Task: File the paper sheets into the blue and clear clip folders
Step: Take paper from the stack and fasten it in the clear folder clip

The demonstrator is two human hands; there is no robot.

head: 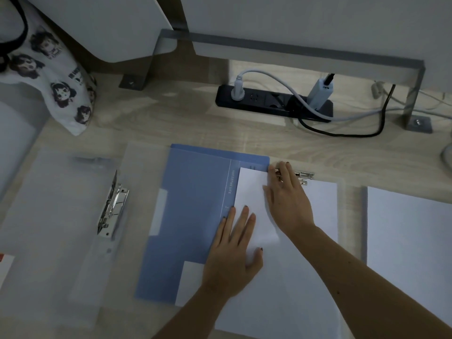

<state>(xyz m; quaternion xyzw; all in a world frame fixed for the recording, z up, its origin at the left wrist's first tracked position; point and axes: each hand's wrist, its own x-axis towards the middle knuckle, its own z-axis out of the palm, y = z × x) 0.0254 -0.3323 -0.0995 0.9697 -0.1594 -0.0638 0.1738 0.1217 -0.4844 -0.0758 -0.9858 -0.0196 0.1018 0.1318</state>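
Your 2 hands meet on 1 paper stack point(293, 277) in the blue folder point(190, 204) at 6 o'clock. The left hand point(232, 260) lies flat, fingers slightly apart. The right hand point(288, 204) has fingers on the clip point(304, 176), gripping or pressing, unclear. 1 clear folder point(49, 216) lies at 9 o'clock and 1 spare stack point(411, 241) at 3.

Clip point(304, 176) half under rt hand point(287, 201); spare sheets point(411, 241) partly off rt edge.

Desk point(195, 123): blue folder point(190, 216), clear folder point(49, 216), paper stack point(411, 228), power strip point(269, 104)

Matt blue folder point(195, 204), probably plastic; shiny metal clip point(304, 176); pale woodgrain desk point(195, 123).
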